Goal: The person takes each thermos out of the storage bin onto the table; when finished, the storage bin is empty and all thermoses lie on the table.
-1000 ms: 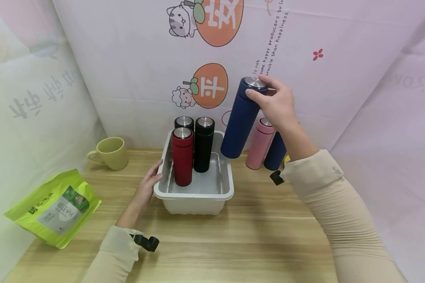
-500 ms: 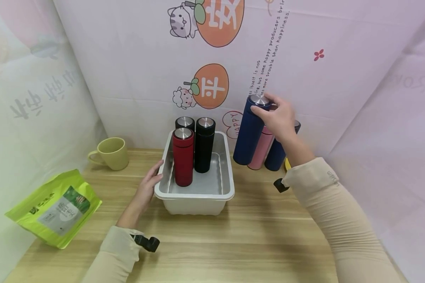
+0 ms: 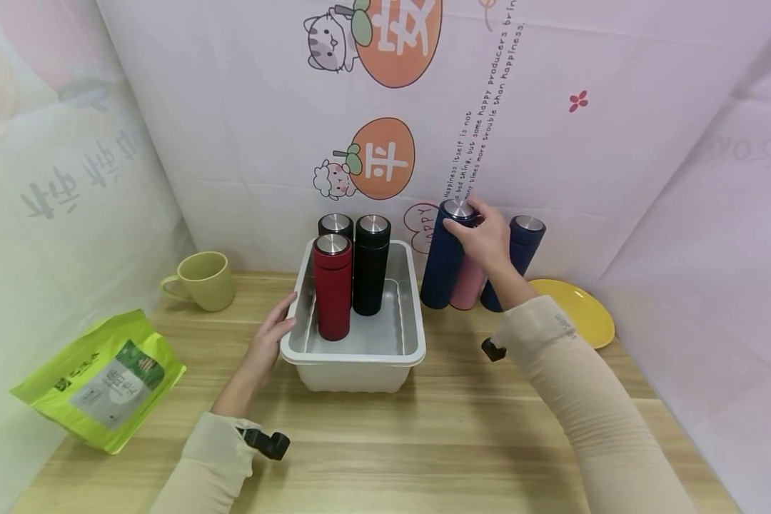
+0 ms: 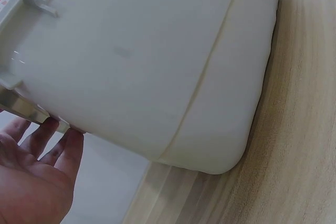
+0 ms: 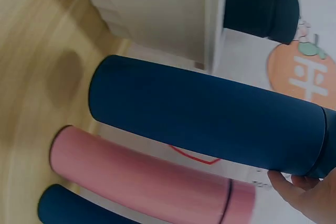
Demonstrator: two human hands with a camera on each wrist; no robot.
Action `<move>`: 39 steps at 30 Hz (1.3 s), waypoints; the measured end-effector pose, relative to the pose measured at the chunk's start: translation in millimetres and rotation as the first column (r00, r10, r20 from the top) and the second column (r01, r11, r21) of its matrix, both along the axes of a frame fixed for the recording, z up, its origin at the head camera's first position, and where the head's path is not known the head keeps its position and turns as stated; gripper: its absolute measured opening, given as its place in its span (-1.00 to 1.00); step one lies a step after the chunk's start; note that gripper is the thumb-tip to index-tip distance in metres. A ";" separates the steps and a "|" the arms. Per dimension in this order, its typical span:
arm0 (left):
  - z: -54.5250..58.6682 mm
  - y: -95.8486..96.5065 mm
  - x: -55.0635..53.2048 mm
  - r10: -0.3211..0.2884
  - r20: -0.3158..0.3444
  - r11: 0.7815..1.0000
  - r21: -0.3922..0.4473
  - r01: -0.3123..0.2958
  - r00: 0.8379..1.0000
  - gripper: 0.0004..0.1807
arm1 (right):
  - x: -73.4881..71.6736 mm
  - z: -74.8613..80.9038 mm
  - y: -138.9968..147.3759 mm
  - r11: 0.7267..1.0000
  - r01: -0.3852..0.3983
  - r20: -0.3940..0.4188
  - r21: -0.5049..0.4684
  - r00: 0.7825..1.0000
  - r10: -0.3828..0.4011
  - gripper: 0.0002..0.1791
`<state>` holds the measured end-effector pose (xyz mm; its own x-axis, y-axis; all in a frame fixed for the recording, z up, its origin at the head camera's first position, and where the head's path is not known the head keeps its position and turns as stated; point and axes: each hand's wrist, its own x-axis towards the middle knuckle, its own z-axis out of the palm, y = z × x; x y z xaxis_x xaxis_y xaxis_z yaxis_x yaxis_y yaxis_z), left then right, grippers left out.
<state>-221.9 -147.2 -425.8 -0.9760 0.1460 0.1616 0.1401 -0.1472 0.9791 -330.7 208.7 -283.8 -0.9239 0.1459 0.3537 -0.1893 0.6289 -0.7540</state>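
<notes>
My right hand [image 3: 488, 239] grips a dark blue thermos [image 3: 441, 268] near its silver-topped lid, thumb and fingers on either side. The thermos stands nearly upright, its base close over the table to the right of the bin, overlapping a pink thermos [image 3: 467, 284] behind. In the right wrist view the blue body spans the middle, with the pink thermos [image 5: 142, 174] beside it. My left hand [image 3: 271, 335] rests against the left side of a pale grey plastic bin [image 3: 353, 355]. Seen from the left wrist, its fingertips touch the bin [image 4: 131, 66] just below the rim.
Inside the bin stand a red thermos [image 3: 332, 293] and two black thermoses [image 3: 370, 268]. Another blue thermos [image 3: 525, 246] and a yellow plate [image 3: 575, 310] are at the right. A yellow-green mug [image 3: 207, 282] and a bright green pouch [image 3: 103, 382] sit left.
The right hand has lowered the blue thermos from the air beside the bin toward the table, tilting it more upright. More of the yellow plate shows. The left hand stays at the bin.
</notes>
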 end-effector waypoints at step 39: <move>-3.4 0.2 -2.5 -0.004 -0.003 1.000 0.018 0.004 1.000 -0.40 | -39.0 -48.4 -11.4 0.995 0.056 -0.018 0.087 0.998 -0.055 -0.27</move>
